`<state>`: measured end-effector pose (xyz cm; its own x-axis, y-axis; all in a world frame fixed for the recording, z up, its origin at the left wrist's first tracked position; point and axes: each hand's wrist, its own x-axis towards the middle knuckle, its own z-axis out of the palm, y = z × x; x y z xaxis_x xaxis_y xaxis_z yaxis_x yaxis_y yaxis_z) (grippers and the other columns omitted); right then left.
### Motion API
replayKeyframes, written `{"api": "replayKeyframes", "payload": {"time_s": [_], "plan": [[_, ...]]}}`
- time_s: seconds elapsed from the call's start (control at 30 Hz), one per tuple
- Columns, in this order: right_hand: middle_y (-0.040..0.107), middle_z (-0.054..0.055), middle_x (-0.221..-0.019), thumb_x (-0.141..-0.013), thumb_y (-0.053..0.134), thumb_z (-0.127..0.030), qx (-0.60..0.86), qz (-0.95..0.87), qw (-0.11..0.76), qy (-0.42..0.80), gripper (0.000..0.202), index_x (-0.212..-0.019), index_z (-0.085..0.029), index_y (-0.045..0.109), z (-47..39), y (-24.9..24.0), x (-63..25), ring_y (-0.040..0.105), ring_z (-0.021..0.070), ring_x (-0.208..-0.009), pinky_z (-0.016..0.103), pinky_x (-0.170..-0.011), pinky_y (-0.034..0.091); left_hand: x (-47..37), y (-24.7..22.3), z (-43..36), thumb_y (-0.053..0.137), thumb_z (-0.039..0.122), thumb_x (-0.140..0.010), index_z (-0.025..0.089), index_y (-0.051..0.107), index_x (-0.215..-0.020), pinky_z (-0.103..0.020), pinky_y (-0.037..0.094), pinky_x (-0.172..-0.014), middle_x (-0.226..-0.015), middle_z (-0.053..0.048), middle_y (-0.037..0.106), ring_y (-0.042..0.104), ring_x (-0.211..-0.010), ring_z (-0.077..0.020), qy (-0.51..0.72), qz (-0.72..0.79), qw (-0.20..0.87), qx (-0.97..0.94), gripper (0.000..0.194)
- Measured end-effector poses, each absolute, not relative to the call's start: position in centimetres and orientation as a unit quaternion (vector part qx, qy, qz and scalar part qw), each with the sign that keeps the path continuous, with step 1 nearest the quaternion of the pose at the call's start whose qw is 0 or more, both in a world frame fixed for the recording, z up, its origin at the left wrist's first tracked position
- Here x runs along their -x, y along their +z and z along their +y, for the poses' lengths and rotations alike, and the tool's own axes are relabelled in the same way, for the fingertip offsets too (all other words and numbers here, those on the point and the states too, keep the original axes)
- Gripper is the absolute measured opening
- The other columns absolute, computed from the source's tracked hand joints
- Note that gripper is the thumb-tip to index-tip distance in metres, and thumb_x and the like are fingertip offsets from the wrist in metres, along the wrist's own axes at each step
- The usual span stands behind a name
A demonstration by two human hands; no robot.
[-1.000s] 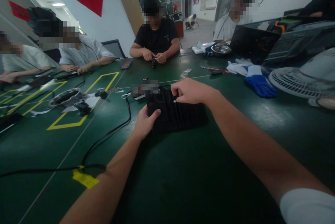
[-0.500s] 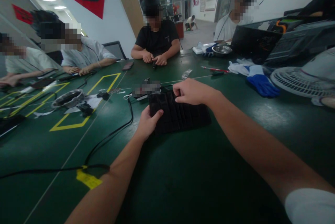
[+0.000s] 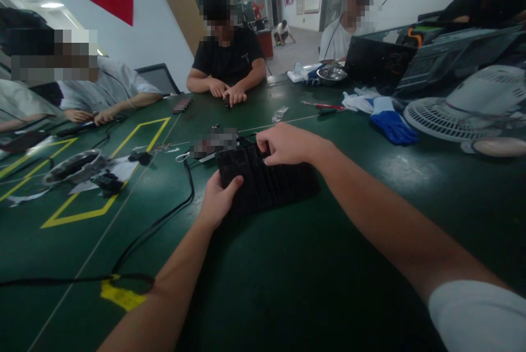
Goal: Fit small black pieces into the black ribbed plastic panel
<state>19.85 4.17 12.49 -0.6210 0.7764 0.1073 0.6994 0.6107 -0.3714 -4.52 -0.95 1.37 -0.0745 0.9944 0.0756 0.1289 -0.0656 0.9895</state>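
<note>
A flat black rectangular piece (image 3: pixel 273 185) with rows of ridges or slots lies tilted in front of me; its exact kind is unclear. My left hand (image 3: pixel 219 196) grips its left edge, thumb on top and fingers hidden beneath. Over its upper middle, my right hand (image 3: pixel 283 143) is closed with curled fingers at the surface. Whatever the right fingertips pinch is too small or dark to make out. Just behind the piece's upper left corner sits a dark object with a blurred face and a white loop (image 3: pixel 213 143).
A black cable (image 3: pixel 152 226) with yellow tape (image 3: pixel 122 294) runs left of my forearm. Left lie a metal ring (image 3: pixel 76 166) and black parts (image 3: pixel 107 183). At right are blue-white gloves (image 3: pixel 390 121), a fan (image 3: pixel 447 116), a screwdriver (image 3: pixel 322 105) and a metal bowl (image 3: pixel 332 73). Several people sit around.
The view has turned slightly right, so the surroundings sit farther left in the picture. Both hands keep nearly the same hold and place on the black piece.
</note>
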Motion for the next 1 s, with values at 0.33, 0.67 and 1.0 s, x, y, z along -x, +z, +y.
{"api": "replayKeyframes", "payload": {"time_s": [0.33,0.67,1.0], "plan": [[0.073,0.005,-0.086,-0.087,0.077,-0.031,0.443,-0.882,0.138,0.085,0.014,-0.095,-0.020,0.073,4.09,12.02,-19.43,0.060,0.0198,-0.080,0.033,-0.073,0.035,4.21,1.31,-0.90,0.087,0.046,-0.073,0.019,0.071,-0.116,-0.046,0.062,-0.095,-0.113,-0.008,0.080,0.075,-0.103,-0.0294,0.508,0.530,0.426,-0.529,0.053],[0.073,0.004,-0.084,-0.093,0.073,-0.024,0.424,-0.887,0.138,0.120,0.007,-0.095,-0.019,0.075,4.25,12.26,-19.83,0.061,0.0174,-0.076,0.032,-0.075,0.038,4.11,1.44,-1.03,0.088,0.045,-0.073,0.018,0.071,-0.114,-0.044,0.061,-0.094,-0.109,-0.007,0.079,0.074,-0.098,-0.0270,0.513,0.520,0.438,-0.524,0.052],[0.076,0.003,-0.082,-0.092,0.073,-0.019,0.424,-0.881,0.119,0.175,0.010,-0.101,-0.017,0.078,4.30,12.74,-20.11,0.067,0.0163,-0.075,0.030,-0.077,0.045,4.25,1.16,-1.07,0.088,0.043,-0.073,0.018,0.071,-0.112,-0.044,0.062,-0.092,-0.108,-0.007,0.078,0.074,-0.098,-0.0272,0.518,0.516,0.432,-0.529,0.050]]}}
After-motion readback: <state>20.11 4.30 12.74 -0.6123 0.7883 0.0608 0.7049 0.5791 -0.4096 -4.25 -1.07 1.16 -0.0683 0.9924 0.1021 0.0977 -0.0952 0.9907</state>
